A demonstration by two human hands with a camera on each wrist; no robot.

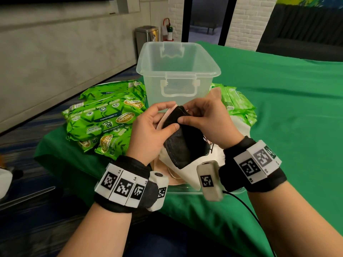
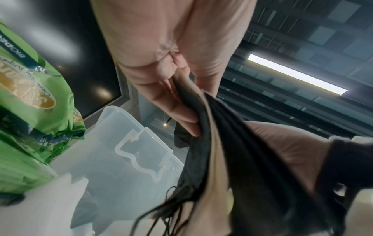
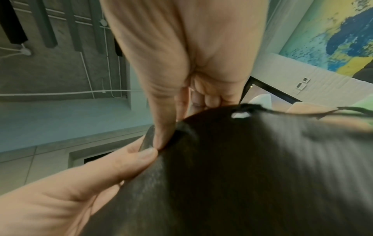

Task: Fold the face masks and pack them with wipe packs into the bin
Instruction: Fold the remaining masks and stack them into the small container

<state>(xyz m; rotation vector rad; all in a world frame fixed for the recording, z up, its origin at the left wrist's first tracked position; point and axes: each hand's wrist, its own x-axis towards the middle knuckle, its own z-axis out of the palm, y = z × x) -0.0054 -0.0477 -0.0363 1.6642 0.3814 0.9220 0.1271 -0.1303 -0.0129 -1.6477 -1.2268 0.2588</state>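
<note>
Nearest, held over the table's near edge between both hands: a black mask (image 1: 183,140), folded, long axis running from near-right, low, up to far-left, its narrow end pointing toward the bin. Left hand (image 1: 148,134) curled round the mask's left side, thumb (image 1: 169,128) pressed on top, fingers underneath. Right hand (image 1: 207,121) pinching the upper edge, thumb (image 1: 185,119) just beside the left thumb, tips almost touching. Seen from the left wrist: fingers (image 2: 181,118) lying against black fabric, with a beige layer (image 2: 214,151) sandwiched in it and black ear loops (image 2: 161,212) dangling below. Seen from the right wrist: thumb tip (image 3: 159,140) dug into a dark fold, meeting the other hand's thumb (image 3: 139,158).

Under the hands, more masks (image 1: 187,175), white and beige, heaped on a clear tray or lid (image 1: 185,190); which of the two, impossible to tell. Spread beneath all of it, a green cloth (image 1: 278,127).

Left of the hands, a pile of green wipe packs (image 1: 104,119), printed faces up, lying flat and overlapping. Right of the hands and a little farther, paler green packs (image 1: 235,102), partly hidden.

Beyond, upright and open-topped, the clear bin (image 1: 176,71), handle (image 1: 178,89) facing the person; something dark low down behind the front wall, not identifiable.
</note>
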